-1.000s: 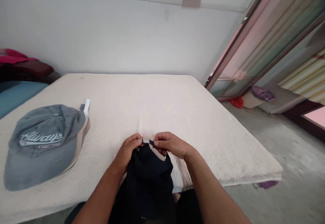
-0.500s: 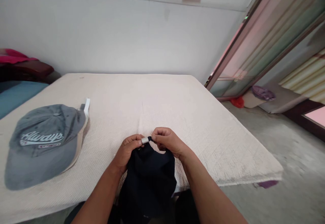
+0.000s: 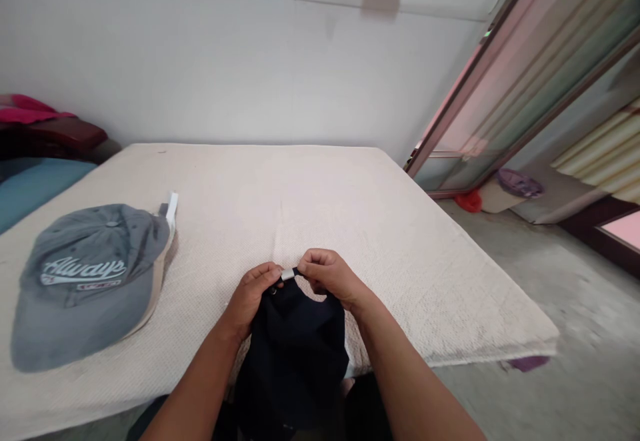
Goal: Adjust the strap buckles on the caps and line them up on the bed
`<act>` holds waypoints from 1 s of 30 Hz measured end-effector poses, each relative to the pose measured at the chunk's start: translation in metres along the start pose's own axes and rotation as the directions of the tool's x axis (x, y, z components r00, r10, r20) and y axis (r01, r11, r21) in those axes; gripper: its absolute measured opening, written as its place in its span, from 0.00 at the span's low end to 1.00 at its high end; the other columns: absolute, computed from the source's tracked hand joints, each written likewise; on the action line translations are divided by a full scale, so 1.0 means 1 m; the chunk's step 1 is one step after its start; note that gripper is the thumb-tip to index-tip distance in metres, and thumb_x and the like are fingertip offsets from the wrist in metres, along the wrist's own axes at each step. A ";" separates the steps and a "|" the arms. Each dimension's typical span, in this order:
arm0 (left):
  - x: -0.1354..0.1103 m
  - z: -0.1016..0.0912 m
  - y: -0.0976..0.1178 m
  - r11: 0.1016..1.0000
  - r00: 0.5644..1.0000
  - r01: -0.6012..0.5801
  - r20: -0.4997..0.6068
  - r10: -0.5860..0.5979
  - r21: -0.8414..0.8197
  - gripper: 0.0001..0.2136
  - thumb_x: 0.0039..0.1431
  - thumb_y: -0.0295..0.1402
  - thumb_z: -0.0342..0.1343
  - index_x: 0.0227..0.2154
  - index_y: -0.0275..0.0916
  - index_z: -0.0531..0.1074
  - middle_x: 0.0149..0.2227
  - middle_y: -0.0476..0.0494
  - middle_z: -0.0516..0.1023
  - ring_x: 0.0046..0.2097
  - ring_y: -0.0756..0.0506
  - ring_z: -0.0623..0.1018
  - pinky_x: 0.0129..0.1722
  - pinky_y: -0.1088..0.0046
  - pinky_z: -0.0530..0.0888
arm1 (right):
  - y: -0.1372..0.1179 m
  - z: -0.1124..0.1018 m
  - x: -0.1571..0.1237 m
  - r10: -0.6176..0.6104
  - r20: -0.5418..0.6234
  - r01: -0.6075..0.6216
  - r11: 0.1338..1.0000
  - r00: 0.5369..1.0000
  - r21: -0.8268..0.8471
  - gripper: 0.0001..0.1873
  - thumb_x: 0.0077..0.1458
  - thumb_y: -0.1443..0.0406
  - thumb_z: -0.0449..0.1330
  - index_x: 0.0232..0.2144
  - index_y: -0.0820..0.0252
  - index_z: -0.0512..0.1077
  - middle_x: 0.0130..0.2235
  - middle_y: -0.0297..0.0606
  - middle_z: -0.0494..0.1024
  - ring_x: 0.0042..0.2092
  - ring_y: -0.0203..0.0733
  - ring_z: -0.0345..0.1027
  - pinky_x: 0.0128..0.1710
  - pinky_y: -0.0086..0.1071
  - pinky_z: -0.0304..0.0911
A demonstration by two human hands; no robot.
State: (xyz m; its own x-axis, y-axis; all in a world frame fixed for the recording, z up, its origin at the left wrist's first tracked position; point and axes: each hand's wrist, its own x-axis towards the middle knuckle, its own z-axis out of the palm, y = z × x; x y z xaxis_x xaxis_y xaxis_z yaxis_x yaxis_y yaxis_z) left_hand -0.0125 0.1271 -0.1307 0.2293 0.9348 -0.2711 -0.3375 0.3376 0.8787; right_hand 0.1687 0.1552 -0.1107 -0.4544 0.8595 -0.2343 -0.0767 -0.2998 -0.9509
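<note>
A dark navy cap (image 3: 295, 354) hangs at the front edge of the bed, its back opening turned up toward me. My left hand (image 3: 253, 294) pinches the left side of its strap, thumb and fingers against the silver metal buckle (image 3: 288, 274). On the other side of the buckle, my right hand (image 3: 327, 274) grips the dark strap between thumb and bent fingers. The strap arches over the cap's rear gap. To the left lies a grey cap (image 3: 95, 274) with white "Always" lettering, its white strap sticking up. Neither hand touches the grey cap.
Both caps are at a bed (image 3: 340, 194) with a cream textured cover, against a white wall (image 3: 210, 67). Blue and pink cloth (image 3: 35, 109) lies at the far left. On the right are a sliding glass door (image 3: 480, 94) and a bin with a purple liner (image 3: 520, 184).
The buckle has shifted slightly to the right along the strap, and a small metal eyelet now shows by my left fingers. My right hand has barely moved.
</note>
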 end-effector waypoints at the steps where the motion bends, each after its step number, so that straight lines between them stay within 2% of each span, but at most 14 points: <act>1: 0.000 0.000 0.000 1.000 1.000 0.005 -0.001 -0.005 -0.009 0.13 0.51 0.38 0.60 0.20 0.36 0.67 0.21 0.53 0.67 0.23 0.54 0.63 0.23 0.79 0.59 | 0.000 0.000 0.000 -0.010 0.007 0.010 1.000 1.000 0.003 0.15 0.49 0.57 0.62 0.22 0.59 0.62 0.18 0.24 0.56 0.19 0.28 0.47 0.19 0.25 0.44; 4: -0.001 0.001 -0.001 1.000 1.000 0.001 -0.009 -0.001 -0.020 0.13 0.51 0.38 0.61 0.20 0.36 0.66 0.20 0.54 0.65 0.22 0.54 0.62 0.23 0.80 0.58 | -0.002 0.001 -0.001 -0.064 0.078 0.069 0.996 0.995 -0.053 0.13 0.49 0.57 0.63 0.28 0.59 0.66 0.22 0.26 0.61 0.21 0.28 0.49 0.20 0.25 0.46; 7: -0.001 0.001 -0.002 1.000 1.000 -0.003 -0.007 0.003 0.010 0.13 0.51 0.38 0.61 0.20 0.36 0.66 0.19 0.55 0.63 0.22 0.55 0.61 0.23 0.79 0.58 | -0.002 0.002 -0.002 -0.138 0.134 0.161 0.970 0.981 -0.183 0.15 0.46 0.58 0.66 0.35 0.58 0.70 0.28 0.29 0.66 0.26 0.30 0.55 0.24 0.25 0.51; 11: -0.001 0.002 -0.003 0.998 1.000 0.008 0.005 -0.009 0.069 0.14 0.49 0.38 0.63 0.20 0.36 0.66 0.18 0.55 0.63 0.21 0.55 0.62 0.22 0.79 0.58 | 0.002 0.002 -0.001 -0.111 0.117 0.141 0.948 0.987 -0.285 0.12 0.46 0.61 0.66 0.34 0.58 0.71 0.27 0.29 0.66 0.27 0.31 0.56 0.25 0.26 0.53; 16: -0.001 0.005 -0.002 0.999 0.999 0.003 -0.033 -0.001 0.052 0.14 0.47 0.38 0.64 0.20 0.37 0.67 0.19 0.55 0.65 0.21 0.55 0.62 0.22 0.79 0.59 | 0.002 0.000 -0.002 -0.051 0.113 0.078 0.966 0.992 -0.247 0.10 0.47 0.62 0.64 0.34 0.58 0.71 0.25 0.28 0.64 0.25 0.30 0.54 0.22 0.24 0.50; 21: -0.001 0.005 -0.003 0.999 1.000 0.012 -0.029 -0.010 0.047 0.13 0.46 0.38 0.64 0.20 0.37 0.67 0.19 0.55 0.65 0.21 0.54 0.63 0.22 0.79 0.59 | 0.000 -0.001 -0.003 0.037 0.113 -0.016 0.982 0.993 -0.186 0.13 0.49 0.60 0.63 0.37 0.57 0.70 0.22 0.26 0.60 0.21 0.28 0.50 0.18 0.24 0.46; 26: 0.000 0.001 -0.004 0.998 0.999 -0.003 -0.054 0.006 0.060 0.12 0.48 0.37 0.62 0.20 0.37 0.67 0.19 0.54 0.66 0.22 0.53 0.63 0.23 0.78 0.59 | -0.001 -0.001 -0.002 0.070 0.096 -0.060 0.992 0.993 -0.109 0.11 0.48 0.61 0.64 0.35 0.58 0.70 0.21 0.26 0.60 0.20 0.28 0.50 0.18 0.24 0.45; 30: 0.000 0.000 -0.002 0.999 1.000 -0.008 0.002 0.008 -0.037 0.08 0.49 0.32 0.59 0.20 0.37 0.66 0.25 0.50 0.72 0.26 0.52 0.67 0.27 0.77 0.62 | -0.002 -0.002 -0.002 0.077 0.106 -0.070 0.995 0.991 -0.068 0.10 0.48 0.63 0.63 0.34 0.59 0.71 0.20 0.26 0.61 0.20 0.27 0.50 0.19 0.24 0.44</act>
State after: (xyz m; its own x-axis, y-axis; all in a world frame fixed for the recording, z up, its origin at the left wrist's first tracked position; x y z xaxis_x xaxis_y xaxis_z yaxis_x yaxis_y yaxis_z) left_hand -0.0120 0.1261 -0.1323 0.2279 0.9375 -0.2631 -0.3733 0.3337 0.8656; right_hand 0.1711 0.1549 -0.1090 -0.5501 0.7853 -0.2842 0.0162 -0.3302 -0.9438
